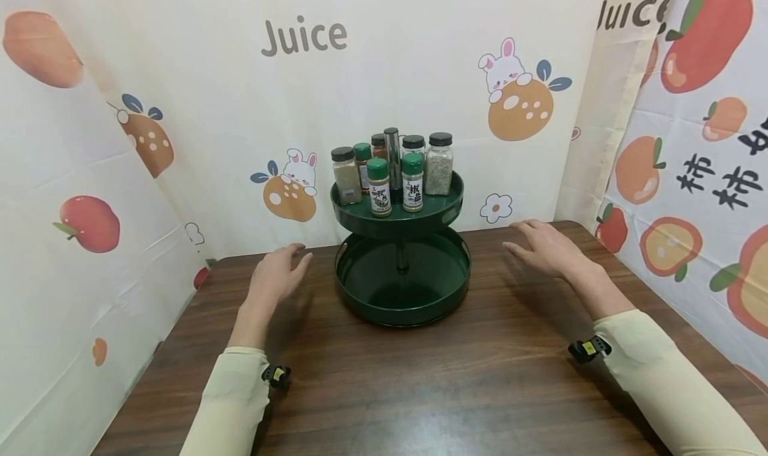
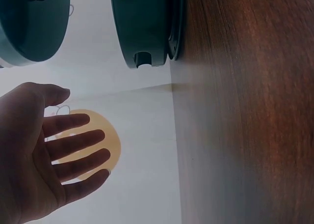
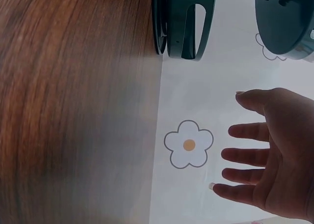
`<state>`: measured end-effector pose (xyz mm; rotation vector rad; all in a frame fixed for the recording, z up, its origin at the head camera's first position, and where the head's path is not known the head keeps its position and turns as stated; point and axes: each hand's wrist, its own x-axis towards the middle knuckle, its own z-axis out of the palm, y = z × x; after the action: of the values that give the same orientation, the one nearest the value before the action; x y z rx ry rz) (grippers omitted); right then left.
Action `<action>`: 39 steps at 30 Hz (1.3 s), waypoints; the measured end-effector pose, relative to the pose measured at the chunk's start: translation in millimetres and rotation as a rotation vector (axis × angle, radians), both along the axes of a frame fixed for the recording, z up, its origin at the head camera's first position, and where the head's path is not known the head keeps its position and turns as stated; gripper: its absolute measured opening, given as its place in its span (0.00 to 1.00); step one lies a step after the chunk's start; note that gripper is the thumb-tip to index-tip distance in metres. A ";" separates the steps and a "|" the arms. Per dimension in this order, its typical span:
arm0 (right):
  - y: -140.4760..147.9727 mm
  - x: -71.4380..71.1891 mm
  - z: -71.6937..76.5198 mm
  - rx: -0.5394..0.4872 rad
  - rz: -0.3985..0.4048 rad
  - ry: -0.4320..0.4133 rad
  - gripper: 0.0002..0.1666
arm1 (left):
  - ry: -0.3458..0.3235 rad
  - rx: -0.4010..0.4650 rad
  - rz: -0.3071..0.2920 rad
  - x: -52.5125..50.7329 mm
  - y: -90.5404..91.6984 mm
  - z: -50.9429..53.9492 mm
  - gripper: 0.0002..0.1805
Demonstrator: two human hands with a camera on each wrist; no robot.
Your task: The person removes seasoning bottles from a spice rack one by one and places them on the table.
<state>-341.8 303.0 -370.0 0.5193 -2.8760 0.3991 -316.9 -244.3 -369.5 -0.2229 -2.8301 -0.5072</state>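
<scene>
A dark green two-tier round rack (image 1: 403, 309) stands on the brown table. Its upper tier carries several spice jars, among them two green-capped shakers, a left one (image 1: 379, 189) and a right one (image 1: 413, 184). A black-capped jar (image 1: 440, 165) of pale flakes is at the right, and another black-capped jar (image 1: 346, 176) at the left. Apart from the rack on its left side, my left hand (image 1: 276, 276) has its fingers extended and holds nothing. My right hand (image 1: 547, 248), likewise apart from the rack, reaches forward on the right with fingers spread and nothing in them.
The wooden table (image 1: 408, 389) stretches toward me. A printed cloth (image 1: 408, 63) hangs along the back edge, and similar cloths hang at the left (image 1: 54, 296) and right (image 1: 678, 176). The rack's lower tier has side cut-outs, one handle slot visible in the right wrist view.
</scene>
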 end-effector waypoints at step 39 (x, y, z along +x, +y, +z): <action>-10.1 4.6 16.6 -0.161 0.030 0.040 0.33 | -0.004 0.081 -0.040 0.0 1.9 2.8 0.28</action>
<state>-337.2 292.9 -353.4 0.5354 -2.7700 0.6116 -316.9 -242.4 -366.7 -0.2632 -2.8072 -0.6299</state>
